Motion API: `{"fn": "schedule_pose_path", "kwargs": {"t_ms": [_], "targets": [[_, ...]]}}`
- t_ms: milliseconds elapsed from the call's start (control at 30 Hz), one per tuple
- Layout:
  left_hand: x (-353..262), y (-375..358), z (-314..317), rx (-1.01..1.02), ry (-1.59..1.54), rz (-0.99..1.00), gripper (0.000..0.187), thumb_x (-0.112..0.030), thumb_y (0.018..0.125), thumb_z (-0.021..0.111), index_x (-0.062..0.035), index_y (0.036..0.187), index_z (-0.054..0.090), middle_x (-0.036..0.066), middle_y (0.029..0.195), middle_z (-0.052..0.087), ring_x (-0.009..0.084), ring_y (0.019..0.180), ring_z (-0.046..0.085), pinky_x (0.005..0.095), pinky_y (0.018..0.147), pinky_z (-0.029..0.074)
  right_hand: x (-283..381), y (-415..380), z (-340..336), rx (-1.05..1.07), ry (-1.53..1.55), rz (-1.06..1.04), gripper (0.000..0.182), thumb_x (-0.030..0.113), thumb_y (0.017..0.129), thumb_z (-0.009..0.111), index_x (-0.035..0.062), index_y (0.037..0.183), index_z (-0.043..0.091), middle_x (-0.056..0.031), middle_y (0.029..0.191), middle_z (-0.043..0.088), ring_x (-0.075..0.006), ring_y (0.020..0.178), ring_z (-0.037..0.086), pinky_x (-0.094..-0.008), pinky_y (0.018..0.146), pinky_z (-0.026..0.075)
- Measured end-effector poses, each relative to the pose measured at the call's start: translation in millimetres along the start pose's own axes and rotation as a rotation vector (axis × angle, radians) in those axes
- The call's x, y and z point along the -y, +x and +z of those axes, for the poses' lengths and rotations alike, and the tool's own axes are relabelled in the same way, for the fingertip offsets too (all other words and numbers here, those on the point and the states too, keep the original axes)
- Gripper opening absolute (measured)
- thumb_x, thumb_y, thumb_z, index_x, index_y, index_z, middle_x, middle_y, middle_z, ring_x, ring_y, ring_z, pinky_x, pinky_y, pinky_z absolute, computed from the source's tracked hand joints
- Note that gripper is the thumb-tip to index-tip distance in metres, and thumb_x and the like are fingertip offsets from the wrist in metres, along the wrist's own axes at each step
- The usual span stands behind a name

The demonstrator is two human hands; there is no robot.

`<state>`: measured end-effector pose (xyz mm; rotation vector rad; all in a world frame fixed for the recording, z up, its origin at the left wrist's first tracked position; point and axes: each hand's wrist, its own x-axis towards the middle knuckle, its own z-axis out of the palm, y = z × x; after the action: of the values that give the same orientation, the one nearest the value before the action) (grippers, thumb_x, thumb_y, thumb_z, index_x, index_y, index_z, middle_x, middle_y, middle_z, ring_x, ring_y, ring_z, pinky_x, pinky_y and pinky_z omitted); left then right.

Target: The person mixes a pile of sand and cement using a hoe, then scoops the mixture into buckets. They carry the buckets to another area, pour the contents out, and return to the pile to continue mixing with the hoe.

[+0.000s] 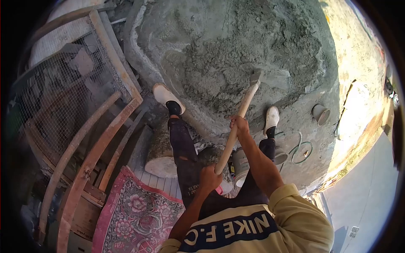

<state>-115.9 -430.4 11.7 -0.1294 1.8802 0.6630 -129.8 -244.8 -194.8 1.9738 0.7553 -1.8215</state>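
Near the grey wet cement pile (236, 55), the long wooden hoe handle (234, 130) is best kept gripped tight, fingers wrapped round it, by the left hand (209, 177) low and the right hand (239, 124) higher.

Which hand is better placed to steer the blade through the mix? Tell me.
Right. The right hand grips the handle nearer the blade in the mix; the left hand holds the far end, likely only steadying.
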Motion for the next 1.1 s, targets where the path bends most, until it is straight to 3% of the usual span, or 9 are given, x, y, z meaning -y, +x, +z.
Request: {"fn": "schedule_pose_path", "kwargs": {"t_ms": [267, 367, 500, 600, 700, 833, 933, 1000, 1100], "targets": [[-126, -164, 15, -0.030, -0.071, 0.016, 0.024, -0.009, 0.070, 0.065, 0.0028, 0.091, 0.061, 0.026, 0.077, 0.063, 0.0420, 0.076, 0.064, 0.0450, 0.069, 0.050, 92, -164, -88, 0.136, 0.039, -0.134, 0.009, 0.001, 0.077, 0.062, -0.0002, 0.075, 0.053, -0.0059, 0.061, 0.050, -0.0171, 0.047, 0.050, -0.0304, 0.044, 0.044], [-137, -195, 43, -0.073, -0.143, 0.109, 0.028, -0.012, 0.071, 0.067, 0.0035, 0.093, 0.061, 0.023, 0.071, 0.062, 0.0354, 0.068, 0.067, 0.0386, 0.062, 0.049, 116, -200, -118, 0.215, 0.032, -0.252, 0.010, 0.001, 0.077, 0.062, -0.0002, 0.075, 0.052, -0.0062, 0.061, 0.050, -0.0172, 0.047, 0.050, -0.0306, 0.044, 0.045], [-108, -152, 104, -0.090, -0.268, 0.251, 0.030, -0.019, 0.079, 0.070, 0.0035, 0.096, 0.061, 0.021, 0.071, 0.063, 0.0318, 0.066, 0.067, 0.0384, 0.062, 0.049, 140, -196, -132, 0.205, -0.012, -0.443, 0.011, 0.002, 0.077, 0.062, -0.0012, 0.079, 0.051, -0.0068, 0.062, 0.050, -0.0166, 0.046, 0.050, -0.0299, 0.042, 0.045], [-83, -83, 139, -0.081, -0.390, 0.318, 0.032, -0.021, 0.080, 0.070, 0.0011, 0.102, 0.062, 0.023, 0.076, 0.064, 0.0406, 0.075, 0.065, 0.0436, 0.064, 0.050, 161, -177, -118, 0.085, -0.104, -0.649, 0.011, 0.000, 0.078, 0.060, 0.0004, 0.078, 0.048, -0.0049, 0.061, 0.049, -0.0150, 0.043, 0.048, -0.0294, 0.039, 0.043], [-57, -10, 156, -0.071, -0.382, 0.330, 0.033, -0.025, 0.081, 0.071, 0.0016, 0.098, 0.062, 0.019, 0.074, 0.064, 0.0302, 0.070, 0.067, 0.0376, 0.062, 0.049, 170, -123, -96, 0.046, -0.165, -0.734, 0.010, 0.002, 0.079, 0.058, 0.0004, 0.078, 0.049, -0.0040, 0.060, 0.049, -0.0145, 0.042, 0.048, -0.0292, 0.039, 0.042], [-3, 23, 155, -0.055, -0.377, 0.089, 0.038, -0.028, 0.080, 0.072, 0.0012, 0.102, 0.062, 0.019, 0.082, 0.066, 0.0309, 0.080, 0.067, 0.0389, 0.068, 0.049, 93, -15, -80, 0.023, -0.250, -0.658, 0.009, 0.007, 0.079, 0.052, -0.0020, 0.077, 0.053, -0.0058, 0.058, 0.051, -0.0155, 0.043, 0.050, -0.0298, 0.041, 0.043], [52, -23, 173, 0.058, -0.364, -0.207, 0.041, -0.025, 0.077, 0.070, 0.0041, 0.104, 0.061, 0.020, 0.089, 0.067, 0.0337, 0.087, 0.067, 0.0400, 0.072, 0.050, -47, 66, -95, 0.028, -0.455, -0.271, 0.007, 0.006, 0.078, 0.055, 0.0006, 0.074, 0.055, -0.0064, 0.057, 0.052, -0.0181, 0.043, 0.051, -0.0322, 0.043, 0.043], [39, -45, 158, 0.147, -0.416, -0.284, 0.042, -0.023, 0.075, 0.067, 0.0061, 0.105, 0.061, 0.023, 0.092, 0.066, 0.0342, 0.089, 0.067, 0.0403, 0.074, 0.051, -87, 65, -102, 0.055, -0.542, -0.081, 0.006, 0.006, 0.079, 0.054, 0.0019, 0.075, 0.055, -0.0054, 0.059, 0.052, -0.0177, 0.045, 0.050, -0.0321, 0.043, 0.043], [-17, -50, 101, 0.210, -0.312, -0.346, 0.047, -0.023, 0.074, 0.065, 0.0087, 0.108, 0.057, 0.027, 0.091, 0.065, 0.0366, 0.090, 0.066, 0.0421, 0.077, 0.051, -68, 40, -84, 0.160, -0.356, 0.191, 0.009, 0.004, 0.080, 0.057, 0.0039, 0.075, 0.049, -0.0034, 0.059, 0.047, -0.0144, 0.048, 0.047, -0.0305, 0.044, 0.042]]}}
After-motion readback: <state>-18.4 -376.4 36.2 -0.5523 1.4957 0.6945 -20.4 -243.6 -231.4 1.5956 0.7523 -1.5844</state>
